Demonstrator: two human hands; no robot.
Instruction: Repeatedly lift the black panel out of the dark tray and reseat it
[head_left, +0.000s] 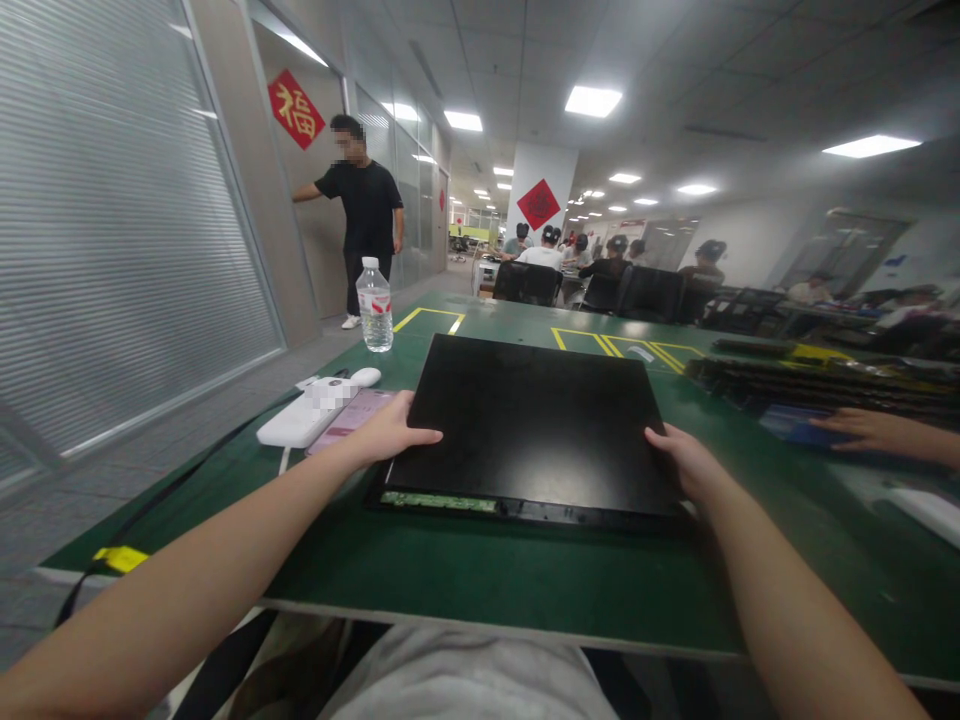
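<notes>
Left grip (391, 426) and right grip (685, 462) clasp the flat black rectangular panel (536, 420); slim green circuit board (439, 501), near left, lies uncovered.

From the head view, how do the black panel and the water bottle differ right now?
Colour: the black panel is dark and opaque, while the water bottle is clear with a white cap.
Shape: the panel is broad, thin and rectangular; the bottle is narrow and tall.
Handling: the left hand and right hand hold the panel at opposite sides; the bottle stands upright, untouched.
Shared: both are at the green table.
</notes>
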